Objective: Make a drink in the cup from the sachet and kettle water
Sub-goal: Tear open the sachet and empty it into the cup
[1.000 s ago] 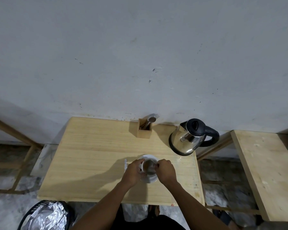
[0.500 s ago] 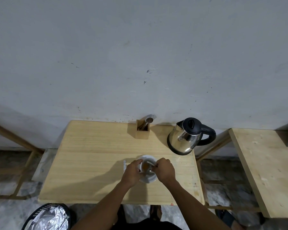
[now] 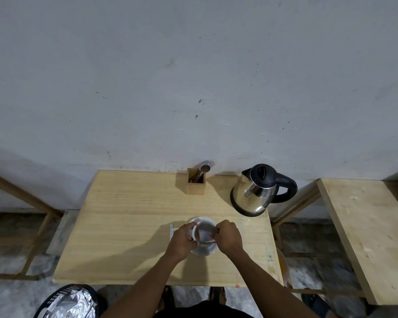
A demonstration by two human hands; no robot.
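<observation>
Hands: two bare hands, both at the one white ceramic cup (image 3: 203,232) near the front middle of the table.
Left hand (image 3: 182,241): curled around the cup's left side, fingers against its wall, grasping it.
Right hand (image 3: 228,236): closed into a loose fist at the cup's right rim, pinching something thin over the cup; what it pinches is too small to tell.
Cup: one, upright on the one white round saucer (image 3: 205,251), with brownish liquid inside.
Saucer: one, resting on the table, partly covered by both hands.
Sachet: one small pale strip (image 3: 171,230) lies flat on the table just left of the left hand; whether it is the sachet I cannot tell.
Kettle: one shiny steel electric kettle with black lid and handle (image 3: 260,190), upright at the back right of the table, well apart from the cup.
Holder: one small square wooden cutlery box (image 3: 195,184) at the back edge, with a few metal utensils in it, count unclear.
Tables: two light wooden tables, the one in use (image 3: 124,226) and a second (image 3: 365,226) to the right.
Basket: one dark basket holding crumpled foil (image 3: 67,302) on the floor, front left.
</observation>
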